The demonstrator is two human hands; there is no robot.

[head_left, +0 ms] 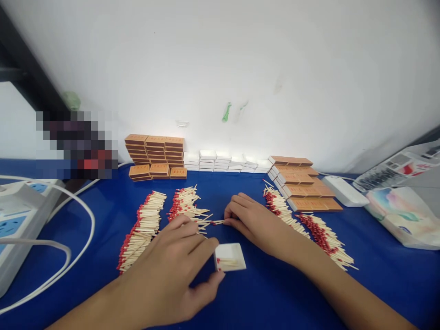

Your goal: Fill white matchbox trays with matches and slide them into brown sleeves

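On the blue table (261,293), my left hand (172,270) grips the left side of a small white matchbox tray (231,256) between thumb and fingers; a few red-tipped matches lie in it. My right hand (252,217) rests just behind the tray, its fingers curled and pinching a match (217,222) by the loose middle pile of matches (187,206). A long row of matches (142,229) lies to the left, another row (305,224) to the right, partly under my right forearm.
Orange matchbox sleeves are stacked at the back left (154,153) and back right (299,181), with white trays (220,161) between them against the wall. A power strip (17,220) with white cables (82,224) sits left. A tissue pack (402,213) and a white box (345,190) lie right.
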